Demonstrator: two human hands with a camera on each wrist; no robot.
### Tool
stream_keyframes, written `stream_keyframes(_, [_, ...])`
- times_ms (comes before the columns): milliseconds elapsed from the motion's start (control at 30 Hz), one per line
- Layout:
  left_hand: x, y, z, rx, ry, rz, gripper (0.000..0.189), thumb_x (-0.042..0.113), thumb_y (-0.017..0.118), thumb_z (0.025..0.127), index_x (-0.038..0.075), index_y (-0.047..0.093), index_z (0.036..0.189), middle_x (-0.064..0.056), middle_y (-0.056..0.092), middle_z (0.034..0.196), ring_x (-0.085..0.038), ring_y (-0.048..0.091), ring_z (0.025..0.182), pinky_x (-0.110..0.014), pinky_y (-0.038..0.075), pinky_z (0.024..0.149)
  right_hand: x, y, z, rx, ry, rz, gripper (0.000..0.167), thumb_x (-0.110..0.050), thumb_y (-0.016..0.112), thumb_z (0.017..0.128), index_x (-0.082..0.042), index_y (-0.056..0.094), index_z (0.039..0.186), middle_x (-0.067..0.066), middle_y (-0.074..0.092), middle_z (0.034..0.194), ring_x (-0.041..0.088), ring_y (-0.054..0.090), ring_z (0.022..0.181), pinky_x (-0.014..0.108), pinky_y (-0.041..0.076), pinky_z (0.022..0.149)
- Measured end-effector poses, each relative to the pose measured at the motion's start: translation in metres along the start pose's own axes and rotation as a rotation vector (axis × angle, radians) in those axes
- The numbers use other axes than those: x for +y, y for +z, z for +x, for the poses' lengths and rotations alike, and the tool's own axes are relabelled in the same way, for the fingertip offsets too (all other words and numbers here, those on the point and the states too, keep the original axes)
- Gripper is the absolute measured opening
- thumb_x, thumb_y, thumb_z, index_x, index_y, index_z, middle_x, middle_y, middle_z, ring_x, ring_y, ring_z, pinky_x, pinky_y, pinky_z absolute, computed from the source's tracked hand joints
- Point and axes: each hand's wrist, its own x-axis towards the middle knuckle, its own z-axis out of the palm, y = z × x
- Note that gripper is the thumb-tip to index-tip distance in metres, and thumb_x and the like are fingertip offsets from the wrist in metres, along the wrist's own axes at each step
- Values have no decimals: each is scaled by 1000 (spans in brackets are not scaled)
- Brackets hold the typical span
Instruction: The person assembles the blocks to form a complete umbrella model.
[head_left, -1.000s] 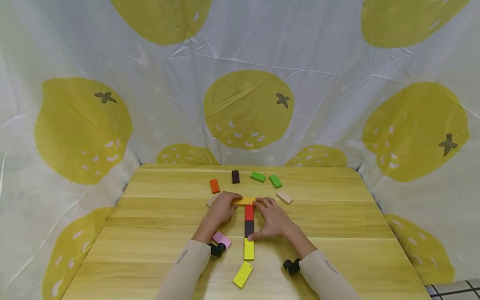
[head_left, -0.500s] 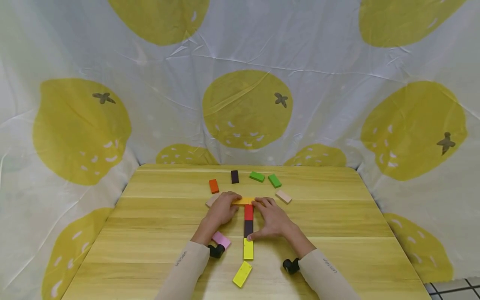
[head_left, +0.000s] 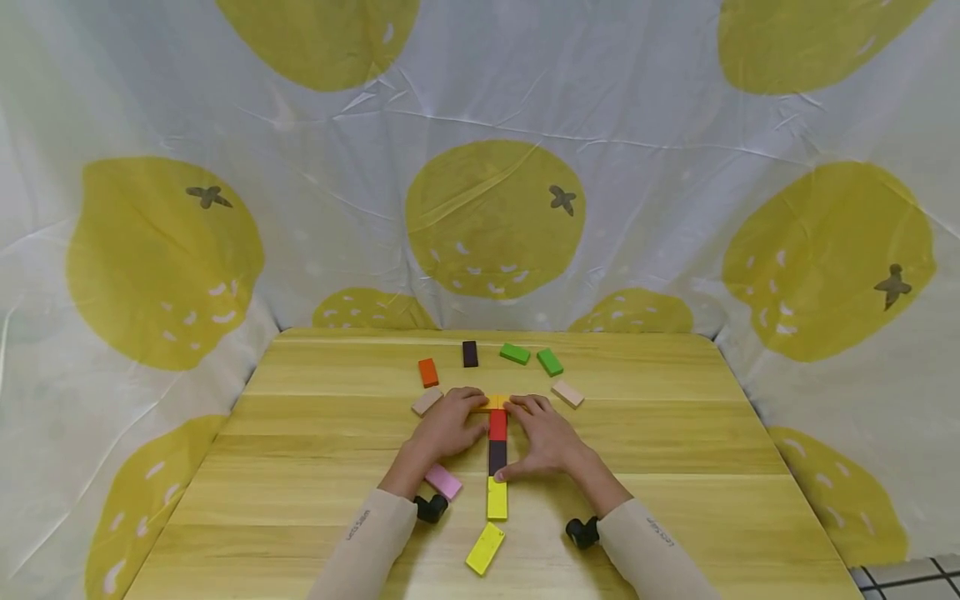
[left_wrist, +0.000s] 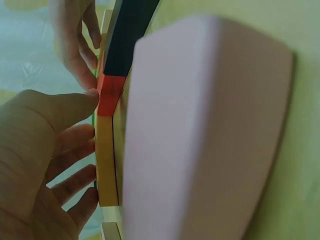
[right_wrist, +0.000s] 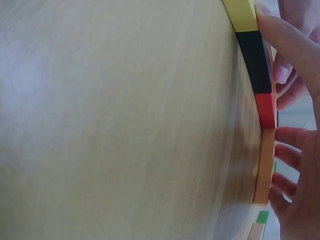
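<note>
Wooden blocks form a T: two orange blocks [head_left: 498, 402] across the far end, then a red block [head_left: 497, 425], a black block [head_left: 497, 458] and a yellow block [head_left: 497, 498] in a column. My left hand [head_left: 450, 422] rests its fingers along the left orange block [left_wrist: 105, 165]; its thumb tip is at the red block [left_wrist: 111, 95]. Across the column, my right hand [head_left: 551, 437] is spread, fingertips at the right orange block [right_wrist: 265, 167] and thumb at the yellow block [right_wrist: 241, 15]. Fingers partly hide both orange blocks in the head view.
Loose blocks lie around: orange-red [head_left: 428, 372], black [head_left: 469, 353], two green [head_left: 515, 353], pale wood blocks [head_left: 567, 393] on either side, pink [head_left: 444, 481] by the left wrist, and a tilted yellow one [head_left: 485, 548] in front. A lemon-print curtain [head_left: 495, 100] hangs behind the table [head_left: 300, 467].
My left hand has shifted slightly right, its thumb leaving the near side of the left orange block for the red block. The right hand and the blocks look unmoved.
</note>
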Motion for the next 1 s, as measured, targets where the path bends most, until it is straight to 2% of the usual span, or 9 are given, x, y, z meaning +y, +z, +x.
stream_keyframes(200, [2, 2, -3, 13, 2, 0, 51, 35, 69, 98, 7, 63, 140, -9, 57, 148, -29, 50, 141, -46, 42, 119, 1, 0, 1, 4, -2, -4, 125, -87, 74, 63, -13, 41, 159, 6, 37, 164, 31, 34, 149, 53, 42, 116])
stream_keyframes(633, [-1, 5, -4, -50, 17, 16, 55, 36, 66, 94, 15, 59, 145, -3, 52, 152, -24, 44, 145, -44, 41, 120, 1, 0, 2, 5, -14, 28, 123, -86, 73, 65, -13, 41, 158, 6, 37, 164, 31, 40, 143, 52, 46, 112])
stream_keyframes(767, [-2, 6, -4, -63, 31, 23, 60, 39, 68, 91, 15, 58, 146, -2, 51, 152, -24, 43, 145, -44, 42, 119, 2, -1, 2, 5, -21, 45, 113, -82, 70, 73, -13, 42, 158, 6, 38, 163, 33, 40, 144, 54, 46, 111])
stream_keyframes(867, [-3, 6, -4, -82, 54, 34, 67, 43, 69, 89, 15, 55, 148, -2, 49, 154, -24, 41, 146, -45, 41, 119, 2, -2, 1, 6, -18, 65, 96, -69, 68, 84, -12, 44, 157, 7, 39, 162, 35, 40, 144, 55, 45, 112])
stream_keyframes(1000, [-2, 5, -6, -112, 79, 54, 86, 62, 70, 85, 16, 47, 155, -2, 43, 160, -25, 36, 150, -45, 39, 120, 1, -3, 2, -2, -2, 69, 76, -49, 63, 93, -12, 44, 157, 8, 41, 162, 35, 41, 143, 54, 43, 113])
